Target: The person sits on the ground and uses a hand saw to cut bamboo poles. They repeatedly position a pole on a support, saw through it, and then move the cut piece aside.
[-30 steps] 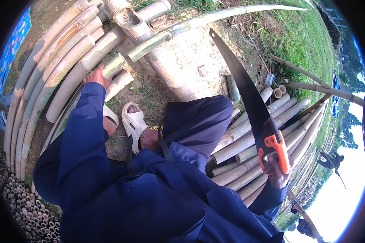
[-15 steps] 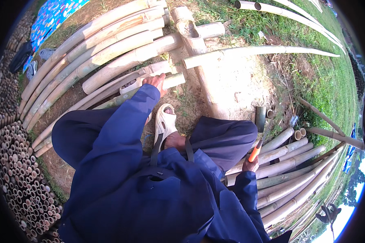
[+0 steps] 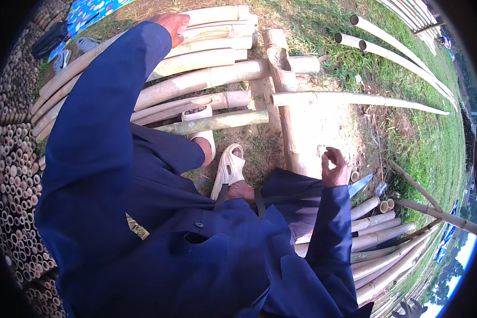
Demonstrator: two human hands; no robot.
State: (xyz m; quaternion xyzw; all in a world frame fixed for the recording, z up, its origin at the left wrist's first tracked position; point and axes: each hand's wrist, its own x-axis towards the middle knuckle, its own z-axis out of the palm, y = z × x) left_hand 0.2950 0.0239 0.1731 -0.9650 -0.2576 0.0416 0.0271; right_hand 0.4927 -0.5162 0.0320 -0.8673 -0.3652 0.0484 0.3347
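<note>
My left hand [image 3: 174, 26] reaches out to the far left, its fingers curled over a pale bamboo pole [image 3: 217, 15] in a row of several. The underside of that grip is hidden. My right hand [image 3: 335, 168] is raised above the bare ground by my right knee, fingers bent and apart, with nothing in them. Beside the right wrist a bluish metal blade [image 3: 360, 185] shows; my sleeve covers its other end. A greenish bamboo length [image 3: 222, 123] lies across my left sandal [image 3: 197, 112].
A notched bamboo post [image 3: 282, 79] stands ahead with a long pole [image 3: 355, 98] across it. More bamboo poles [image 3: 381, 233] are stacked at my right. Piles of cut bamboo ends [image 3: 16, 196] rise at the left. A patterned blue cloth [image 3: 93, 16] lies far left.
My left hand has moved from the nearer greenish bamboo to the farther poles. My right hand has let go of the orange-handled tool and lifted forward. The view has shifted left.
</note>
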